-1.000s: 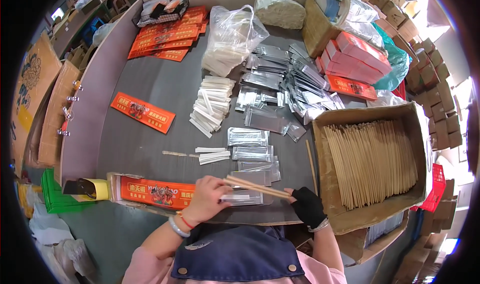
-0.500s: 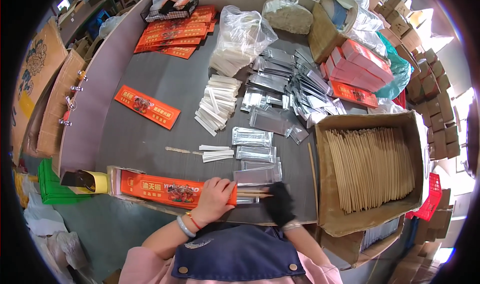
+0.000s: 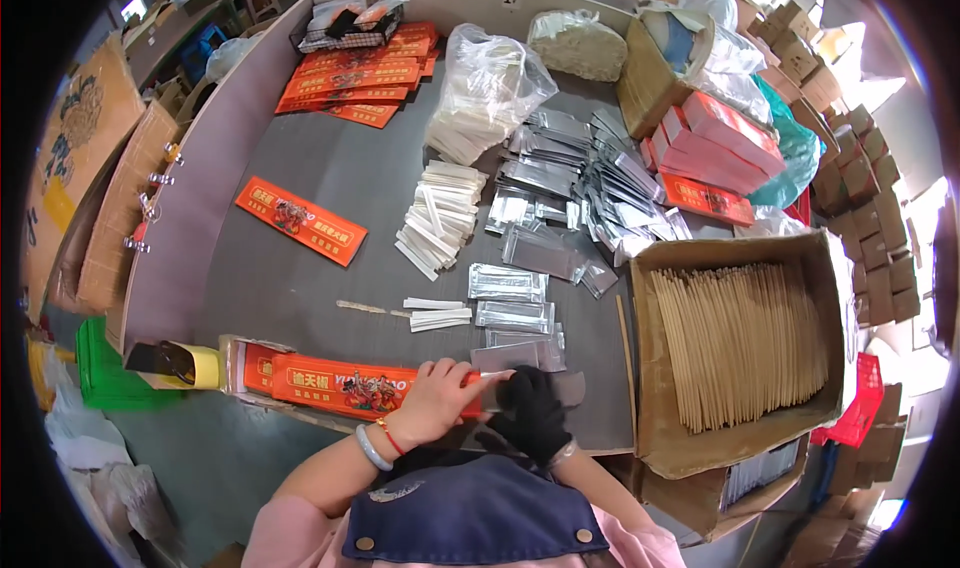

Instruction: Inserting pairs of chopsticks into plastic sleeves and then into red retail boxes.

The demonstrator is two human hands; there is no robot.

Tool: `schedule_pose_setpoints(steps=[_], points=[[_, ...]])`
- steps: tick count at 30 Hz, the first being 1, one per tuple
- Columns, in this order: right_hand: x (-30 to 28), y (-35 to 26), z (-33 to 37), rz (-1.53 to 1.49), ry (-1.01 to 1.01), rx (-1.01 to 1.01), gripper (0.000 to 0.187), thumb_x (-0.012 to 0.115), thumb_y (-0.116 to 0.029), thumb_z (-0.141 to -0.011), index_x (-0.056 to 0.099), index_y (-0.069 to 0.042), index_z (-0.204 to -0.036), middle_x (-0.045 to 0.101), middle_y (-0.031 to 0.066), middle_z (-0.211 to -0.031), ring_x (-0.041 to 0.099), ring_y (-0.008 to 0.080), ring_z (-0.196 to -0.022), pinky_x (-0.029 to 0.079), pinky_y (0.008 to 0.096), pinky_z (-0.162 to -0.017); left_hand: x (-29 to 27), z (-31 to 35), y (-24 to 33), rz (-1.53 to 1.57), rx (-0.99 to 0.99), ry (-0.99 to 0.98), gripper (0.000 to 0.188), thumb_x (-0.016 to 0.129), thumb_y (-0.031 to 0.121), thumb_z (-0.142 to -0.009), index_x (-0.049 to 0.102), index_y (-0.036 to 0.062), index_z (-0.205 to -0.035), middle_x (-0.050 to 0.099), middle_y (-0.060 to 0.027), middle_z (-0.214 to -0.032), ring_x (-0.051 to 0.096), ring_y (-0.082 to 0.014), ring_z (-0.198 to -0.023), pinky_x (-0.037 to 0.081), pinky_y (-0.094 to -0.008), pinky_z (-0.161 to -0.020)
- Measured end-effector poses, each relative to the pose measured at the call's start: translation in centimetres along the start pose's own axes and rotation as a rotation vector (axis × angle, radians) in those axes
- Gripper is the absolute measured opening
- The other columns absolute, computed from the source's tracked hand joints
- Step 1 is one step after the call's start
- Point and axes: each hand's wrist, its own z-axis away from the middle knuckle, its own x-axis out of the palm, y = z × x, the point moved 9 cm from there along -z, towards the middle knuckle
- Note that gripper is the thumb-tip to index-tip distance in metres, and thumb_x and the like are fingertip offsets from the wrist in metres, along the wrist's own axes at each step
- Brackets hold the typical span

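Note:
My left hand [image 3: 438,403], bare, is closed on the right end of a long orange paper sleeve [image 3: 345,386] at the table's front edge. Under the sleeve's left end another orange sleeve [image 3: 257,366] shows in an open cardboard holder [image 3: 232,368]. My right hand [image 3: 532,415], in a black glove, has its fingers closed around a flat, clear-silvery packet [image 3: 570,389] at the sleeve's right end. The glove covers much of the packet, and motion blurs it. Just beyond the hands lie small stacks of silvery packets [image 3: 514,315] and a few white paper-wrapped strips [image 3: 440,319].
A cardboard box of wooden chopsticks [image 3: 740,348] stands at the right. Farther back are loose silvery packets [image 3: 545,173], a pile of white strips [image 3: 440,213], a clear plastic bag [image 3: 490,78] and fanned orange sleeves [image 3: 350,78]. Low grey walls [image 3: 190,178] edge the table.
The held sleeve has shifted right, uncovering the one beneath it. Chopsticks that stuck out of its right end no longer show. My right hand has moved closer to my left, with a packet in it.

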Motion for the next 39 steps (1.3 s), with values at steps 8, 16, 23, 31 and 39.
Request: schedule_pose_setpoints(steps=[8, 16, 23, 31, 39], points=[[-7.3, -6.1, 1.2, 0.685, 0.154, -0.323, 0.057, 0.081, -0.043, -0.063, 0.06, -0.012, -0.106, 0.061, 0.0081, -0.097, 0.06, 0.0302, -0.092, 0.044, 0.0446, -0.076, -8.6, -2.5, -2.6, -0.011, 0.075, -0.206, 0.019, 0.067, 0.01, -0.069, 0.065, 0.0113, -0.087, 0.054, -0.0125, -0.103, 0.054, -0.0311, -0.098, 0.045, -0.0472, -0.079], [-7.0, -4.0, 1.9, 0.661, 0.155, -0.227, 0.061, 0.086, -0.039, -0.055, 0.061, -0.01, -0.103, 0.063, 0.0086, -0.094, 0.061, 0.0297, -0.091, 0.044, 0.0431, -0.08, -3.2, 5.5, -7.8, -0.042, -0.512, 0.215, 0.075, 0.081, 0.04, -0.068, 0.055, 0.0044, -0.128, 0.04, -0.0213, -0.139, 0.031, -0.0444, -0.132, 0.025, -0.058, -0.11], [-3.8, -4.2, 1.9, 0.772, -0.039, -0.226, 0.061, 0.082, -0.047, -0.06, 0.062, -0.01, -0.105, 0.063, 0.0075, -0.094, 0.059, 0.029, -0.091, 0.039, 0.0441, -0.08, 0.6, 7.5, -8.5, 0.23, -0.651, 0.228, 0.102, 0.085, 0.053, -0.061, 0.045, -0.0005, -0.137, 0.032, -0.0226, -0.147, 0.022, -0.0441, -0.139, 0.012, -0.0605, -0.114], [1.6, -4.4, 1.0, 0.637, -0.172, -0.303, 0.067, 0.077, -0.053, -0.067, 0.06, -0.009, -0.114, 0.062, 0.0107, -0.102, 0.057, 0.0306, -0.099, 0.038, 0.048, -0.086, 0.7, 7.4, -8.4, 0.273, -0.648, 0.181, 0.101, 0.085, 0.05, -0.062, 0.044, -0.0018, -0.138, 0.031, -0.0223, -0.149, 0.021, -0.0439, -0.141, 0.011, -0.0617, -0.114], [-3.4, -2.2, -0.4, 0.53, 0.135, -0.308, 0.059, 0.078, -0.041, -0.072, 0.061, -0.01, -0.12, 0.063, 0.0127, -0.11, 0.059, 0.0326, -0.105, 0.044, 0.0464, -0.088, -1.7, 0.8, -9.7, 0.218, -0.377, 0.335, 0.04, 0.078, 0.019, -0.073, 0.065, 0.0046, -0.109, 0.058, -0.0162, -0.115, 0.053, -0.0368, -0.111, 0.043, -0.0464, -0.094]])
